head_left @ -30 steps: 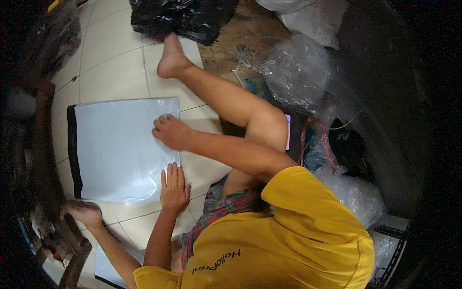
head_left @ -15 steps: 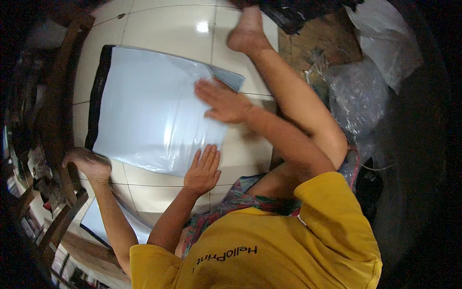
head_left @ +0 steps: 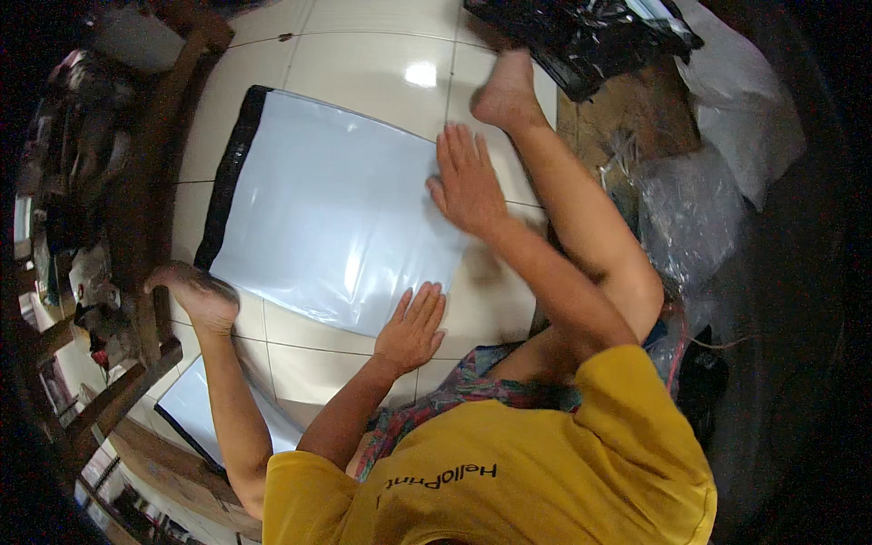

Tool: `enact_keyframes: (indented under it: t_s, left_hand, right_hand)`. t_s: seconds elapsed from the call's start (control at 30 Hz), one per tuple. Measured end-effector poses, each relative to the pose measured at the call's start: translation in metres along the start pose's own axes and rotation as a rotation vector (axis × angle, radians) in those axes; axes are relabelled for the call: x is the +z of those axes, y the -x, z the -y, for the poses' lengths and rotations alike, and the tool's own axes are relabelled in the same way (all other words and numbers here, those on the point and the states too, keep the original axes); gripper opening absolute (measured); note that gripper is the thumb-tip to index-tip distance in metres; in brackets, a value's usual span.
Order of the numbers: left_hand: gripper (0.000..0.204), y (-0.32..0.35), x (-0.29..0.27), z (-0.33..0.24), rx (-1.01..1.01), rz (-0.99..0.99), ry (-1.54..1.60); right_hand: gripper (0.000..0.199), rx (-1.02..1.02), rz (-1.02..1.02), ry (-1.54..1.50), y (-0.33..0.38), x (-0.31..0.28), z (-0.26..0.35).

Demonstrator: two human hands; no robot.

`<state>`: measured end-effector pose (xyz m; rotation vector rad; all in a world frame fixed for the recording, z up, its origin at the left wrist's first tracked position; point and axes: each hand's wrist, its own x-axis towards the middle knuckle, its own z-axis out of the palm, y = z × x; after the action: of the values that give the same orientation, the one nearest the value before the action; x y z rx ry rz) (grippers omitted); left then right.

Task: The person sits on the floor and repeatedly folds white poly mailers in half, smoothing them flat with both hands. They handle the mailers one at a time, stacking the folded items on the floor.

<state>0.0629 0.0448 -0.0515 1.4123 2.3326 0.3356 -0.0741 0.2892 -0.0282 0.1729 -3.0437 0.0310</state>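
Note:
A glossy white plastic bag (head_left: 327, 200), or a stack of them, lies flat on the tiled floor between my legs. A black strip (head_left: 232, 177) runs down its left side. My right hand (head_left: 470, 186) lies outstretched at the far right corner, palm down, fingers pointing away from me. At the near right corner my left hand (head_left: 411, 329) rests with its fingers extended over the bag's edge. Neither hand grips anything. The surface beneath both palms is hidden.
My bare feet flank the bag. Another white sheet with a dark edge (head_left: 195, 409) lies beyond my left leg. Black plastic (head_left: 581, 41) is heaped at the far right, with clear plastic wrapping (head_left: 690, 195) below it. Wooden framework (head_left: 127, 391) stands on the left.
My right hand has slid outward from the bag's surface to its far right corner, where layered edges showed before. My left hand stays at the near corner. The whole view has shifted slightly.

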Motion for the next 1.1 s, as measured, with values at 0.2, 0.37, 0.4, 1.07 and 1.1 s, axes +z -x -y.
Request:
enact_keyframes:
  t_s: [0.2, 0.37, 0.4, 1.07, 1.1]
  left_hand:
    - [0.074, 0.001, -0.027, 0.006, -0.029, -0.123, 0.377]
    - [0.064, -0.106, -0.096, 0.073, -0.023, -0.411, 0.243]
    - [0.067, -0.122, -0.093, 0.089, 0.038, -0.363, 0.189]
    - [0.066, -0.118, -0.144, 0.328, -0.312, -0.378, -0.226]
    - [0.065, -0.118, -0.134, 0.332, -0.305, -0.457, -0.244]
  right_hand:
    - [0.089, 0.115, 0.146, -0.324, 0.022, 0.013, 0.036]
    - [0.087, 0.051, 0.159, -0.197, 0.022, 0.026, 0.031]
    - [0.087, 0.061, 0.153, -0.221, 0.026, 0.024, 0.033]
    - [0.084, 0.017, 0.143, -0.272, 0.042, -0.007, 0.095]
    - [0.083, -0.053, 0.144, -0.325, 0.062, -0.001, 0.114]
